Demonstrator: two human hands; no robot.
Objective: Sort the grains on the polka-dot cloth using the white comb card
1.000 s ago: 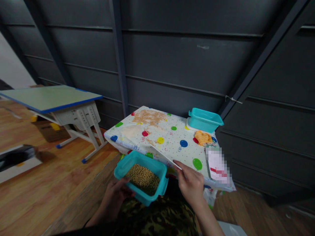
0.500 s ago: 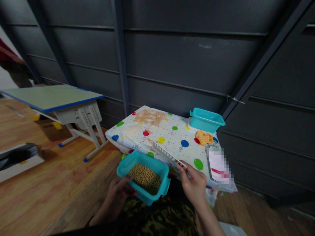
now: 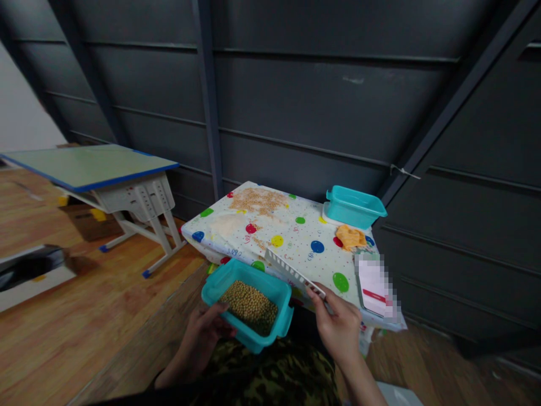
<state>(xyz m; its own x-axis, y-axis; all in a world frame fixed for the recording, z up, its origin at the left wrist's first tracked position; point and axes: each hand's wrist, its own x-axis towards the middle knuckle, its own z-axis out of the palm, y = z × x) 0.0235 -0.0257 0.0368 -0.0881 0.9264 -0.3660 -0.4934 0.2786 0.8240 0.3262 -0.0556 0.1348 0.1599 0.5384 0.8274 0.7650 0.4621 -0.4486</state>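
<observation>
My left hand grips the near left rim of a turquoise plastic tub, thumb over the edge. Round yellowish-green dried beans or peas lie inside the tub, which is tilted at the table's front edge. In my right hand is a flat white slotted strip, pinched at its near end. It slants up and left, above the tub's right rim and the tablecloth. Tan grains lie spread at the table's far left, with a pale powdery patch nearer the front.
A second turquoise tub stands at the back right of the spotted tablecloth. In front of it lie an orange cloth and a partly pixelated phone-like slab. A green-topped desk and an open box are to the left.
My right hand has moved slightly right and down with the slotted strip. The left hand and tub have barely shifted. A person at the far left has gone out of view.
</observation>
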